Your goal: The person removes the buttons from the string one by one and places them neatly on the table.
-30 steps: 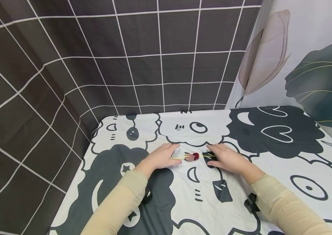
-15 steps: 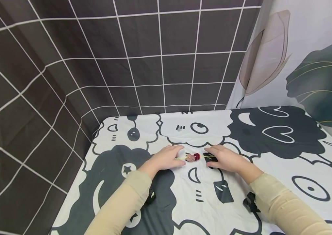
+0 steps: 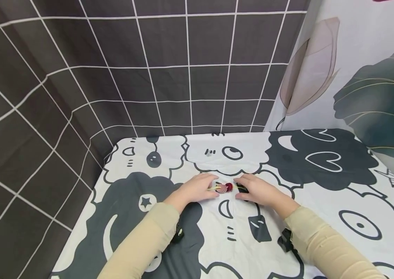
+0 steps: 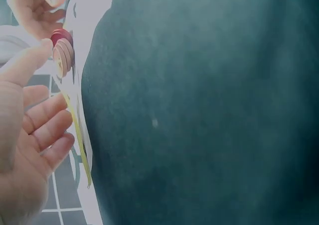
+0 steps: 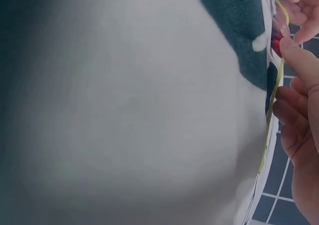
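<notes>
A stack of pink buttons (image 3: pixel 221 188) and a stack of dark red buttons (image 3: pixel 229 187) sit side by side on a thin yellow cord (image 4: pixel 79 130). The cord runs across the patterned cloth behind the fingers of both hands. My left hand (image 3: pixel 197 188) lies left of the pink buttons, thumb (image 4: pixel 35 60) stretched toward them and the other fingers loosely bent. From the other side, my right hand (image 3: pixel 258 190) reaches in, its thumb (image 5: pixel 299 58) at the red buttons. Its bent fingertips (image 5: pixel 279 93) are right beside the cord; none is plainly curled round it.
The black-and-white cartoon cloth (image 3: pixel 218 248) covers the surface. A dark grid-patterned curtain (image 3: pixel 169 85) hangs behind and to the left. At the right hangs a white curtain (image 3: pixel 350 58) with leaf prints. Black devices (image 3: pixel 285 240) sit at the wrists.
Both hands have drawn closer to the buttons, the right hand moving left and the left hand's fingertips moving right. The head view has shifted slightly.
</notes>
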